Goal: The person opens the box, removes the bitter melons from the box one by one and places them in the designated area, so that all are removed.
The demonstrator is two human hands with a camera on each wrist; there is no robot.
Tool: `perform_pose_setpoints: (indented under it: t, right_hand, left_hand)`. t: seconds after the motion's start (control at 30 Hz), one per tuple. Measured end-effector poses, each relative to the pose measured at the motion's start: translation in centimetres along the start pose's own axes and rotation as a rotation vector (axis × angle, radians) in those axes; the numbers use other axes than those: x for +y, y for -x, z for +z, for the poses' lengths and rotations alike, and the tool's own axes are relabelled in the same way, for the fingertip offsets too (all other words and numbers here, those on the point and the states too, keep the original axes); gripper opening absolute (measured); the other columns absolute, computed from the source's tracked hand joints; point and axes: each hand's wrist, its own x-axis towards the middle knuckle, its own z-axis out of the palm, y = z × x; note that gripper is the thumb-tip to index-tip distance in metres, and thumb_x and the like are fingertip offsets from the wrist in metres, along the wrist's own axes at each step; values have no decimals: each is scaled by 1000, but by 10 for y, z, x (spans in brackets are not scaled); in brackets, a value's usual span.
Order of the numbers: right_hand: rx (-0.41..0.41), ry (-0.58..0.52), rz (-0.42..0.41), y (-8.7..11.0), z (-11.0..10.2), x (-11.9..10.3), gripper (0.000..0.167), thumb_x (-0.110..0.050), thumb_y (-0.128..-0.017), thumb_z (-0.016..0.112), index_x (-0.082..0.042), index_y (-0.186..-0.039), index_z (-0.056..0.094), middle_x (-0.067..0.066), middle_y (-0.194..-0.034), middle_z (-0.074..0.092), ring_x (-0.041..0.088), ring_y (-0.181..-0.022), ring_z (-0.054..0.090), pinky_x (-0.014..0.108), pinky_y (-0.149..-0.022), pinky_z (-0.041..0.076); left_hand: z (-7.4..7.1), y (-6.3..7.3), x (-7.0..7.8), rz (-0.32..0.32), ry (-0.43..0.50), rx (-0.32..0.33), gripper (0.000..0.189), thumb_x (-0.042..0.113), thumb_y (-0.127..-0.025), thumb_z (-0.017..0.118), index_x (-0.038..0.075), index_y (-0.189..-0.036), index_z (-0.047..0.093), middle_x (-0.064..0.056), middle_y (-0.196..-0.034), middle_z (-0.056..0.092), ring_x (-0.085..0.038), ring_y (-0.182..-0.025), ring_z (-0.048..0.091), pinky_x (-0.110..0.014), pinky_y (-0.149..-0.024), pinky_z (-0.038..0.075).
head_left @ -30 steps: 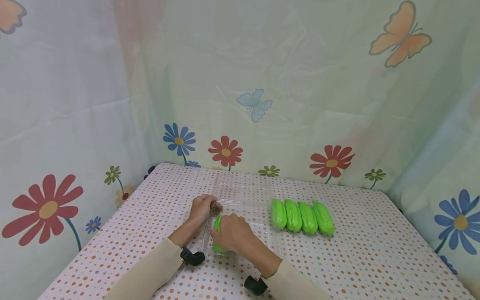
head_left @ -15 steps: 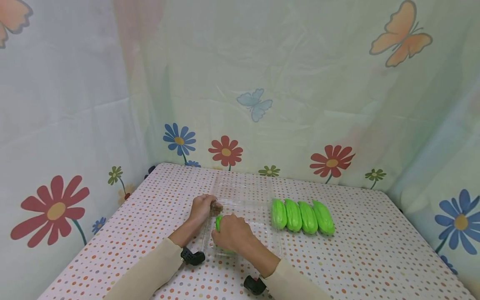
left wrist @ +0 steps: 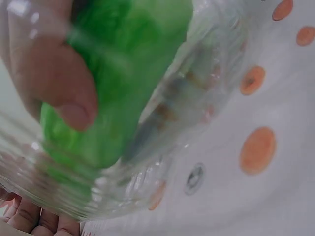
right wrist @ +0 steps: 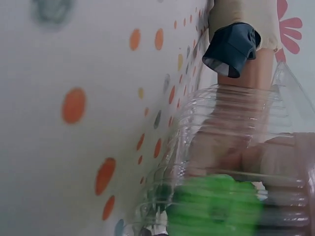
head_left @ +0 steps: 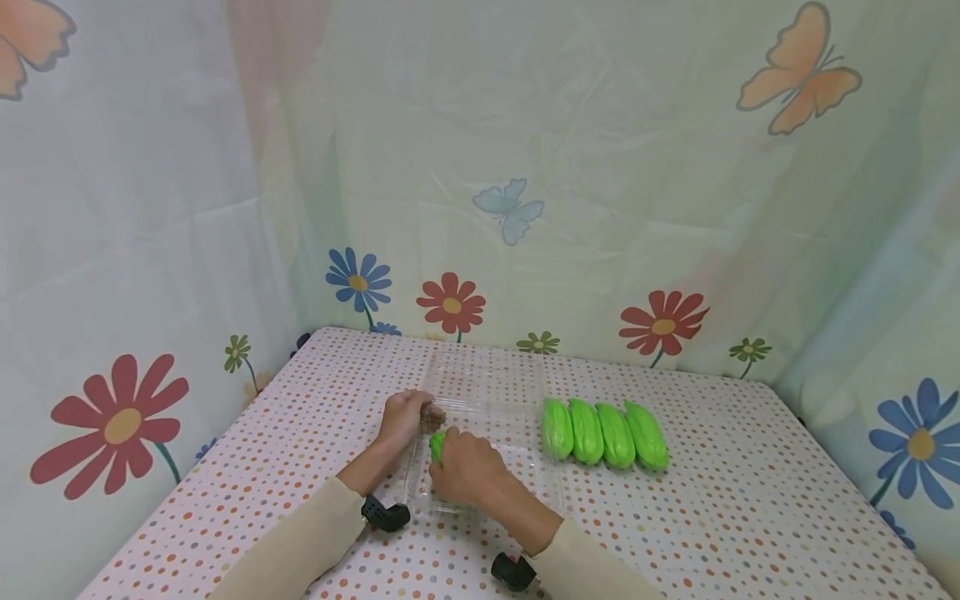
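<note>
An open clear plastic clamshell box lies on the table, its lid folded back away from me. My left hand grips the box's left wall, and its fingertips show below the clear plastic in the left wrist view. Inside the box, at the left side, my right hand holds a bright green, ridged, oblong fruit, with the thumb pressed along it. From the right wrist view, the lobed end of that fruit shows through the ribbed wall. Most of it is hidden by the right hand in the head view.
Several matching green fruits lie side by side just right of the box. The table has a dotted cloth. Flowered curtains rise behind and on both sides. A black wrist camera sits under the left wrist.
My right hand has shifted slightly to the right with the green fruit, and less of the fruit shows at its near end. My left hand stays on the box wall.
</note>
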Motion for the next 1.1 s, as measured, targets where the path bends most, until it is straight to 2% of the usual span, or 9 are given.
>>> perform_pose_setpoints:
  t: [0.07,0.17,0.37,0.53,0.67,0.7,0.8,0.97,1.1]
  right_hand:
    - [0,-2,2,0,-1,1,33,-25,-96,62,6,-108,57,10,-72,51,22,-58,51,34,-46,42]
    - [7,1,-8,0,-2,4,34,-25,-97,59,6,-112,56,10,-74,52,22,-60,51,35,-47,42]
    - [66,12,-58,1,-5,9,32,-22,-97,57,6,-113,56,11,-78,53,21,-61,49,33,-47,41]
    - [126,-4,-87,2,-7,12,28,-21,-98,58,2,-113,57,4,-72,49,16,-58,46,29,-45,38]
    - [165,-18,-93,3,-9,16,30,-22,-98,58,1,-117,57,1,-70,48,14,-56,44,27,-46,38]
    - [167,-18,-91,3,-10,16,31,-22,-98,58,2,-119,57,1,-70,48,14,-57,44,27,-46,38]
    - [162,-34,-84,3,-10,19,26,-21,-99,58,0,-113,56,2,-70,48,14,-57,44,27,-46,38]
    - [135,-70,-53,3,-13,23,30,-22,-98,58,0,-118,56,3,-74,49,16,-59,46,28,-48,39]
    - [155,-107,-65,4,-17,29,32,-22,-99,56,0,-122,55,3,-75,50,16,-60,47,29,-48,40]
  left_hand:
    - [0,0,1,1,-6,1,28,11,-99,52,-14,-106,62,-4,-73,71,-14,-70,70,-28,-66,57]
    - [0,-1,2,3,-10,5,28,11,-99,52,-14,-105,63,-4,-73,72,-14,-70,71,-27,-66,57]
    - [-1,-2,2,-2,-12,-9,25,11,-101,51,-11,-104,63,-6,-76,72,-15,-72,71,-28,-68,57]
    - [-2,3,9,-26,9,-38,21,9,-102,49,-8,-101,62,-11,-80,73,-18,-77,72,-35,-73,60]
    - [0,3,6,-19,-12,-15,23,11,-101,50,-10,-102,61,-11,-80,73,-16,-76,72,-32,-71,60]
    - [0,0,1,-15,-14,-8,26,12,-101,50,-12,-105,60,-10,-80,73,-16,-75,72,-31,-70,60]
    - [0,1,1,-18,-2,-2,27,11,-100,51,-13,-107,60,-9,-79,73,-15,-73,71,-30,-69,60]
    - [-1,1,2,-25,0,-10,26,12,-101,51,-11,-108,60,-8,-78,73,-15,-72,71,-32,-68,60]
    - [-2,0,1,-17,0,-23,24,13,-103,50,-8,-104,62,-11,-79,73,-16,-72,71,-33,-68,60]
